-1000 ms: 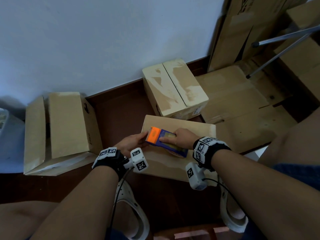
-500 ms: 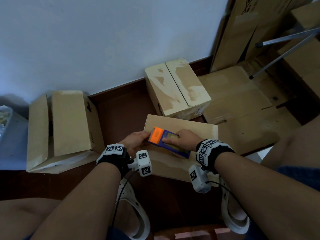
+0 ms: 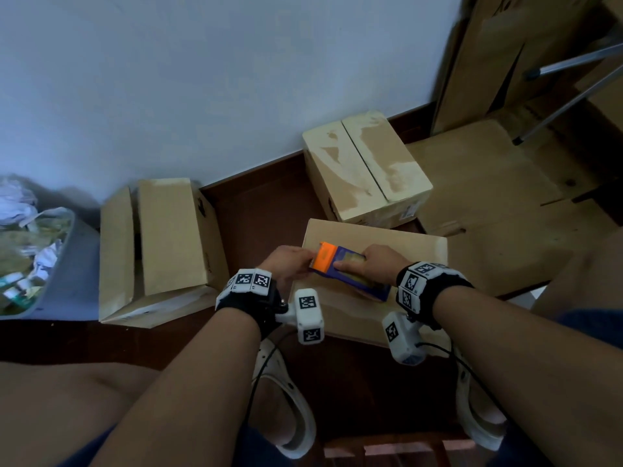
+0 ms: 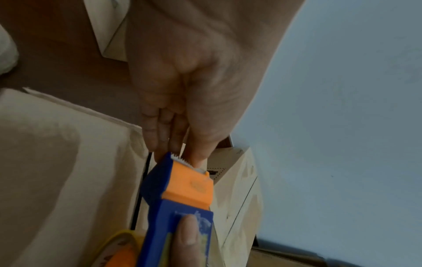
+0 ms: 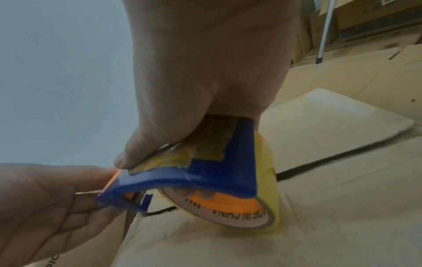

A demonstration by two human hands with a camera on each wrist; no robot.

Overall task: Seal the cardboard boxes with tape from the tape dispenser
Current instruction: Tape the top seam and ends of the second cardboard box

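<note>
Pulling the tape end free at the nearest box.
Right hand (image 3: 372,264) clamped round tape dispenser (image 3: 349,269) atop nearest box (image 3: 387,235); left hand (image 3: 286,264) pinching at its orange cutter end. Next, likely: stick tape down over the seam.

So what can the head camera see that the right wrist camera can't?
Only the head view shows the half-open box on the left, the bin full of rubbish and the person's white shoes.

Only the right wrist view shows the yellow tape roll under the dispenser, with printed letters on its core.

Both show the right hand gripping the blue and orange tape dispenser, the left hand at its orange end, and the box beneath.
</note>
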